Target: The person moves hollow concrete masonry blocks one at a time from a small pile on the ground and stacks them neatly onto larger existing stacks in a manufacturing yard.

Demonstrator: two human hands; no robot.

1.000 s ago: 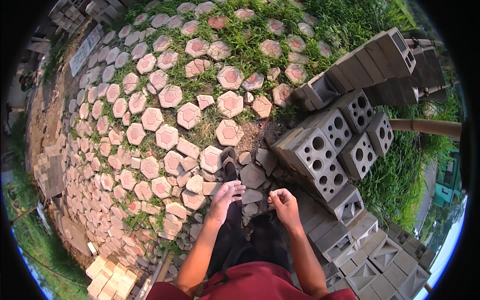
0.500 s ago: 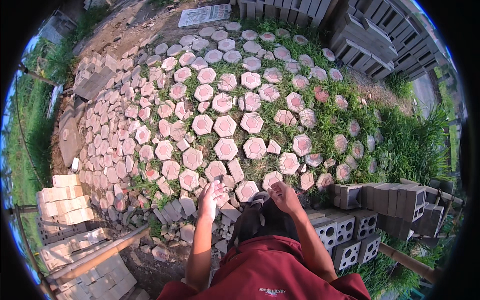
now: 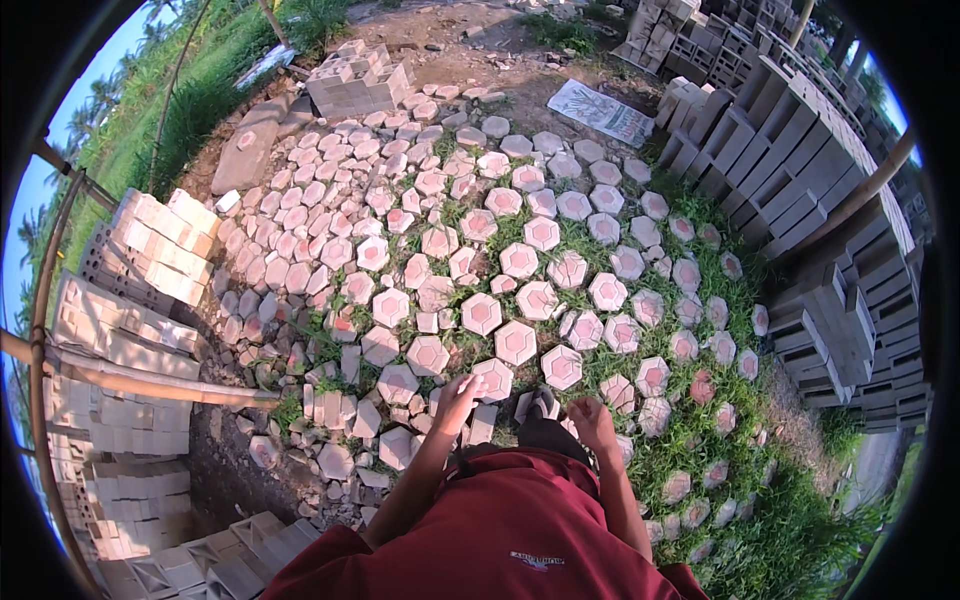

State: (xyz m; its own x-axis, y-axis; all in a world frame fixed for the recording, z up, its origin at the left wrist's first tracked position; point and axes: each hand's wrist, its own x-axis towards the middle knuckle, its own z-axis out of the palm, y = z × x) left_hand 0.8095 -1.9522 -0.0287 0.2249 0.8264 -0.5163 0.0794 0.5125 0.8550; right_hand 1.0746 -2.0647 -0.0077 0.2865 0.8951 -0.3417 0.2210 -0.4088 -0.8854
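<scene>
Left hand (image 3: 460, 398), loosely open and seemingly empty, and right hand (image 3: 592, 420), apparently curled, its closure and contents unclear, hang above pavers (image 3: 516, 342) on grassy ground (image 3: 690, 440). Handling seems not begun; gripping one would require stooping.

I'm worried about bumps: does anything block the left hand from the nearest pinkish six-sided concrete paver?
Nothing visible stands between the left hand and the pale, pink-centred hexagonal concrete paver; the two overlap in view.
</scene>
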